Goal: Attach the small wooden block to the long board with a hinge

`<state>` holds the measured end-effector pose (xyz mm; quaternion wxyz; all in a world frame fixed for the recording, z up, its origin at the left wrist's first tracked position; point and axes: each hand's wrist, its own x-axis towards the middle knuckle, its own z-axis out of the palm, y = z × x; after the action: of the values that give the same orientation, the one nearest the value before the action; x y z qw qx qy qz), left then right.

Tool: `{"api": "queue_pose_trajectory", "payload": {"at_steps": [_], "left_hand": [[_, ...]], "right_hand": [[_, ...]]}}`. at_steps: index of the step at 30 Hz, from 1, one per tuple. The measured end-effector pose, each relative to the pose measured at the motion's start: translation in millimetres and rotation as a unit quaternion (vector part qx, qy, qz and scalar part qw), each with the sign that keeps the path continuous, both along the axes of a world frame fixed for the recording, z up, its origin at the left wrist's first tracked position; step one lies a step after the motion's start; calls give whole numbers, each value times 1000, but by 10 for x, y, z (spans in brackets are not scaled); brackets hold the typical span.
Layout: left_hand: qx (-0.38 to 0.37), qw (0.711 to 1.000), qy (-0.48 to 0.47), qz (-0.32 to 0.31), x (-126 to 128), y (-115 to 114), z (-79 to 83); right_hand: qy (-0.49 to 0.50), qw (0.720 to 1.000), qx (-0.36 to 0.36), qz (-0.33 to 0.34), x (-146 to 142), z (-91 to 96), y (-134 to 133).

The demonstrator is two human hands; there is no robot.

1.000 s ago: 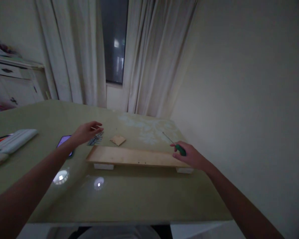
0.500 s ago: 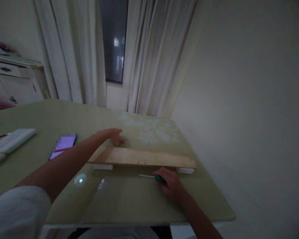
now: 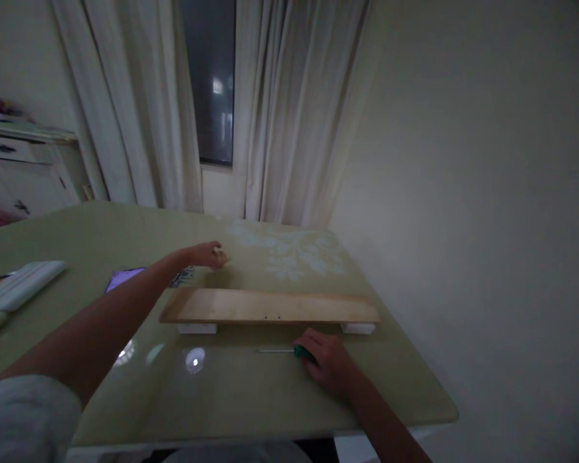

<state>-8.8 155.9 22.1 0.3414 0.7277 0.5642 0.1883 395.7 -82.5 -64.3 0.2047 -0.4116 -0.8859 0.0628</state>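
Note:
A long wooden board [image 3: 270,305] rests on two white blocks [image 3: 197,328] across the middle of the green table [image 3: 251,399]. My left hand [image 3: 205,255] hovers beyond the board's left end, fingers pinched on a small pale wooden piece that shows only at the fingertips. My right hand [image 3: 329,365] lies on the table just in front of the board, fingers curled over the green handle of a screwdriver [image 3: 296,351]. The screwdriver's thin shaft points left along the tabletop.
A small pile of metal screws [image 3: 183,278] and a lit phone [image 3: 123,278] lie left of the board. A white keyboard-like object [image 3: 22,283] sits at the far left. A wall stands close on the right, curtains [image 3: 289,109] and a window behind, a cabinet [image 3: 19,173] at left.
My left hand has closed on the small wooden square and lifted it off the table, drawing slightly left. My right hand stays on the table with the screwdriver in front of the board.

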Motion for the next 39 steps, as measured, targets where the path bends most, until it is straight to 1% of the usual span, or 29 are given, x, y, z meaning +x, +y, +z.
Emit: {"api": "queue_pose_trajectory", "payload": {"at_steps": [3, 5, 6, 8, 9, 10, 11, 12, 14, 15, 16, 18, 19, 20, 22, 24, 25, 28, 29, 30, 31, 33, 35, 37, 39], "left_hand": [[-15, 995, -96, 37, -248, -97, 176], [-28, 978, -199, 49, -373, -199, 287], [-44, 958, -281, 50, -415, -264, 337], [-70, 908, -413, 17, -455, -422, 425], [-70, 891, -448, -9, -454, -510, 463], [-60, 885, -460, -33, -442, -601, 500], [-44, 888, -456, -49, -420, -690, 533], [-27, 897, -438, -54, -391, -773, 564], [-10, 931, -361, -52, -319, -910, 617], [-7, 943, -325, -66, -280, -961, 639], [-5, 949, -302, -95, -240, -1001, 657], [2, 950, -271, -158, -167, -1054, 687], [5, 950, -255, -180, -135, -1073, 701], [6, 953, -236, -190, -108, -1089, 717], [2, 962, -200, -187, -73, -1125, 757], [-15, 963, -196, -186, -61, -1172, 814], [-24, 959, -208, -192, -60, -1199, 850], [-35, 940, -239, -240, -48, -1295, 968], [-29, 939, -223, -260, -32, -1328, 1003], [-16, 944, -184, -273, -5, -1362, 1030], [6, 954, -123, -274, 31, -1396, 1046], [85, 971, 19, -223, 126, -1467, 1044], [158, 965, 121, -171, 234, -1544, 1006], [178, 956, 160, -169, 334, -1620, 948], [165, 953, 163, -196, 414, -1676, 881]], "right_hand": [[4, 1000, 0, -12, 7, -1, 8], [10, 1000, -2, -17, 7, 10, 11], [11, 1000, -3, -18, 6, 17, 13], [12, 1000, -4, -16, 5, 26, 16], [10, 1000, -5, -15, 5, 27, 17], [8, 1000, -7, -17, 5, 27, 19], [5, 1000, -7, -19, 7, 25, 20], [4, 1000, -6, -21, 9, 23, 21], [4, 1000, -3, -24, 14, 20, 22], [7, 1000, -2, -23, 16, 20, 21], [10, 1000, -2, -22, 18, 21, 20], [20, 1000, -4, -21, 20, 25, 19], [24, 999, -5, -21, 20, 26, 20], [27, 999, -5, -21, 21, 26, 21], [26, 999, -7, -23, 21, 25, 24], [24, 999, -11, -27, 21, 24, 26], [22, 999, -12, -28, 20, 25, 27], [18, 999, -13, -26, 16, 31, 25], [16, 999, -11, -25, 15, 33, 24], [16, 1000, -7, -25, 14, 36, 24], [17, 1000, -2, -25, 14, 37, 24], [16, 1000, 5, -25, 15, 36, 25], [16, 999, 9, -26, 16, 32, 27], [16, 999, 12, -28, 17, 24, 27], [18, 999, 15, -28, 18, 16, 25]]}}
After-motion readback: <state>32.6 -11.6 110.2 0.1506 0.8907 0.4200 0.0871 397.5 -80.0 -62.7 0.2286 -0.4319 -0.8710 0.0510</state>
